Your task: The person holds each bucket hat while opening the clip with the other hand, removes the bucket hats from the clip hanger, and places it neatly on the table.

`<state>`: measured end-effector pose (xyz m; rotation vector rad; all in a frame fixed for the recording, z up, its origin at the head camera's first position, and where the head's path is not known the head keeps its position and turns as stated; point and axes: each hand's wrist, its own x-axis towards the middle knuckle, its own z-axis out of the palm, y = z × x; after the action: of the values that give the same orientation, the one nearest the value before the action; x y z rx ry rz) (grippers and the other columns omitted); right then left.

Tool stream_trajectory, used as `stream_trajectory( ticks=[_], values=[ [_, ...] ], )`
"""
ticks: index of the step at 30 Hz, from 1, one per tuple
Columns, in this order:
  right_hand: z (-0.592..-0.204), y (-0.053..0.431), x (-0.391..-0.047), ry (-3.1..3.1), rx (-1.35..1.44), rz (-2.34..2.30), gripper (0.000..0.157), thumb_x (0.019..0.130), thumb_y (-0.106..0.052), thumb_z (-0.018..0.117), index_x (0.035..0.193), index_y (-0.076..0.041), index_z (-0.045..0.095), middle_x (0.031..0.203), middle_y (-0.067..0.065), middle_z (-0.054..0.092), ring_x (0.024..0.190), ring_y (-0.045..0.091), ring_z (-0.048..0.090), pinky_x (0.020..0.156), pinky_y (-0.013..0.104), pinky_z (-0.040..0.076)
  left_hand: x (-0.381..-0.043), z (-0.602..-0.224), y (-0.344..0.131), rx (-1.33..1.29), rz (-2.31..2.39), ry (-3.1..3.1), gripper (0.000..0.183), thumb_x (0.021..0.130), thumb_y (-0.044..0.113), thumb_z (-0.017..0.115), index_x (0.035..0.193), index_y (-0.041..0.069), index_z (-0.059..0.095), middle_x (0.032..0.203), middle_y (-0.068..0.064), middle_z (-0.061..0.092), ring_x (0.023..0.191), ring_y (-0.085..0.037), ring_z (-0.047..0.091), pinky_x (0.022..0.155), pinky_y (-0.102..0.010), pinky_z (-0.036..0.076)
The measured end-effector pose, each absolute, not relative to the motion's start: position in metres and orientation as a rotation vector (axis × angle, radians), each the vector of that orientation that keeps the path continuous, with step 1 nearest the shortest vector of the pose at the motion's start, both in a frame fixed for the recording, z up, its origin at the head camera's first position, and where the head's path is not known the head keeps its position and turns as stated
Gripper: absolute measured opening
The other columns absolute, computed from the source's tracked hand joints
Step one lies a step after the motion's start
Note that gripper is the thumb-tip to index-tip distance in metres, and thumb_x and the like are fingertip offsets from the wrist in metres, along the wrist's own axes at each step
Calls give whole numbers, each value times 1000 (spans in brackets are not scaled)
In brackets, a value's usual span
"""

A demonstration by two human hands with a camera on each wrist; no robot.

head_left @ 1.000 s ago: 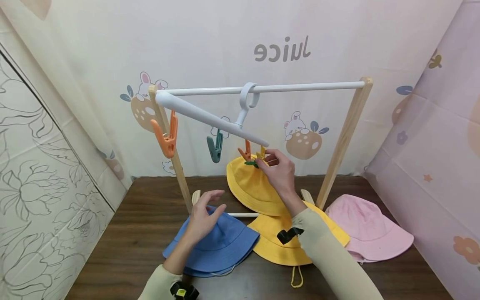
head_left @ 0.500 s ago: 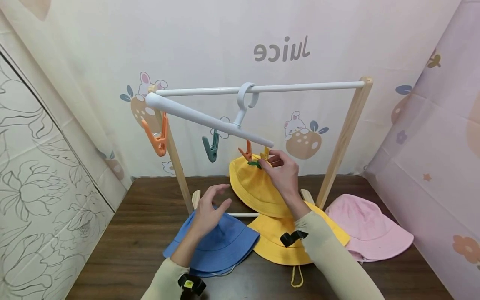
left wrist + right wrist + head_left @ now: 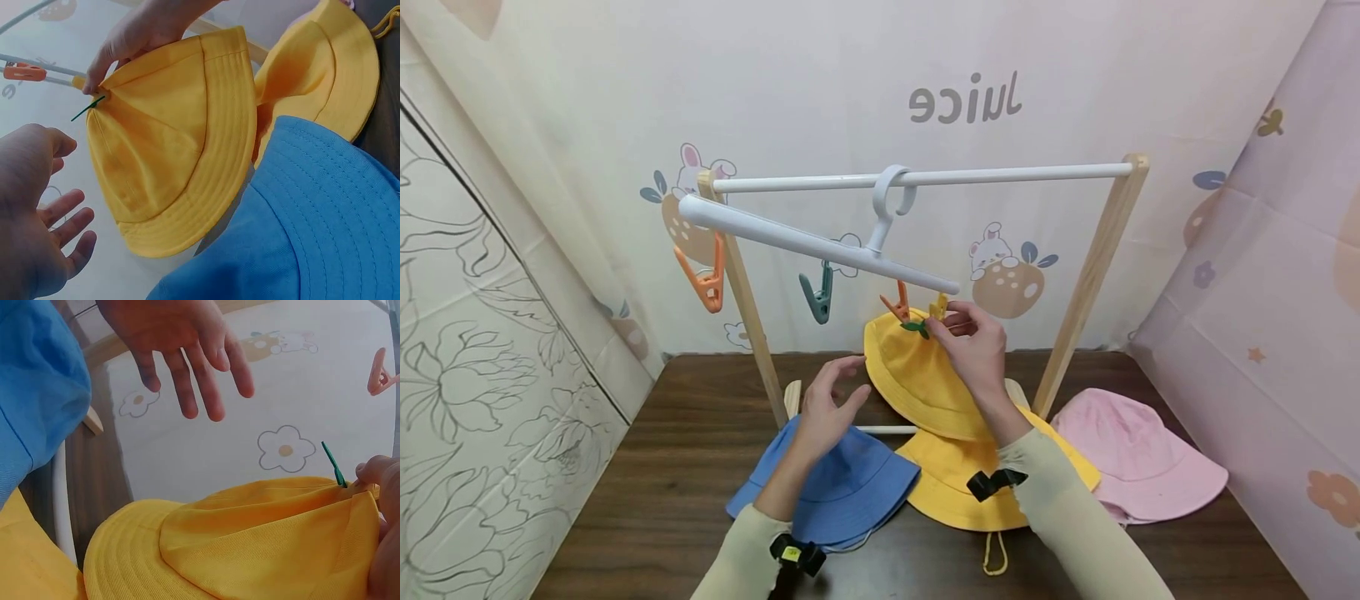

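A yellow bucket hat (image 3: 917,375) with a green leaf on its crown hangs below the white hanger (image 3: 820,243). My right hand (image 3: 976,346) pinches the crown's top beside the leaf, right at a small yellow clip (image 3: 938,307). Whether that clip bites the fabric is hidden by the fingers. My left hand (image 3: 831,406) hovers left of this hat, above the blue hat (image 3: 857,483), fingers loosely bent and holding nothing. In the left wrist view, a gap shows between the left hand (image 3: 47,212) and the yellow hat (image 3: 162,137).
An orange clip (image 3: 703,279), a green clip (image 3: 817,293) and a second orange clip (image 3: 898,303) hang from the hanger. A wood-and-white rack (image 3: 1086,287) supports it. Another yellow hat (image 3: 958,492) and pink hats (image 3: 1138,458) lie on the brown table (image 3: 647,500).
The right hand has shifted slightly right with the yellow hat. The hanger has swivelled, its near end swinging left with the clips. My left hand has moved right and up, nearer the hat.
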<state>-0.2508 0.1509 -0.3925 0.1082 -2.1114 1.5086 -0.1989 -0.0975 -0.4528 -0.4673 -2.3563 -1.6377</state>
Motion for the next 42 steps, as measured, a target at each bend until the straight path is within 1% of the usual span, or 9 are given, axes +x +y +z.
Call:
stream_trajectory(
  ticks=[4,9,17,24,28,32,35,39,42],
  values=[
    [-391,152,-249,-2094,109,1525,35,94,-14,92,125,0,81,103,28,81,78,-6,65,78,8,55,-201,-452,-95,-460,-1637,-2348,44,108,16,75,151,11,67,153,-13,69,139,-37,66,107,-61,57],
    [-389,154,-247,-2090,120,1533,36,94,-12,92,126,1,81,102,29,81,77,-7,65,77,8,55,-206,-451,-94,-481,-1620,-2332,43,107,15,74,150,9,67,150,-15,70,137,-38,66,105,-64,58],
    [-387,155,-242,-2127,123,1528,37,95,-12,91,127,1,79,103,29,81,77,-7,65,76,7,55,-215,-446,-92,-503,-1591,-2351,44,107,17,75,151,14,69,149,-14,71,139,-37,66,103,-51,57],
    [-386,156,-241,-2147,142,1520,38,95,-13,92,127,2,79,104,28,81,76,-8,65,75,7,54,-223,-443,-89,-566,-1588,-2340,46,107,16,75,152,11,66,153,-21,68,142,-46,63,107,-66,56],
    [-386,156,-240,-2163,161,1504,38,94,-14,92,127,1,80,103,27,81,75,-8,65,74,7,55,-230,-441,-89,-592,-1586,-2344,48,107,16,75,154,8,65,155,-22,67,143,-48,61,108,-62,55],
    [-387,157,-240,-2178,176,1495,38,95,-14,92,127,1,80,104,27,81,75,-9,65,73,8,55,-236,-440,-88,-623,-1578,-2326,49,107,14,75,154,4,64,156,-21,66,145,-50,59,108,-65,54],
    [-387,157,-239,-2180,186,1499,37,95,-13,91,127,1,79,104,28,81,75,-10,66,73,8,55,-239,-439,-87,-631,-1556,-2319,49,107,14,75,154,4,64,156,-18,67,145,-49,59,109,-66,54],
    [-387,157,-238,-2182,195,1508,37,96,-12,91,128,2,79,105,28,81,76,-10,66,73,8,56,-244,-438,-85,-625,-1529,-2326,48,108,16,74,154,5,65,157,-15,67,145,-46,60,110,-62,55],
    [-387,157,-238,-2185,194,1508,37,96,-13,91,129,1,80,105,28,81,76,-9,66,73,8,56,-248,-435,-84,-633,-1538,-2330,49,108,17,74,154,7,64,158,-16,66,147,-45,59,111,-65,54]
  ],
)
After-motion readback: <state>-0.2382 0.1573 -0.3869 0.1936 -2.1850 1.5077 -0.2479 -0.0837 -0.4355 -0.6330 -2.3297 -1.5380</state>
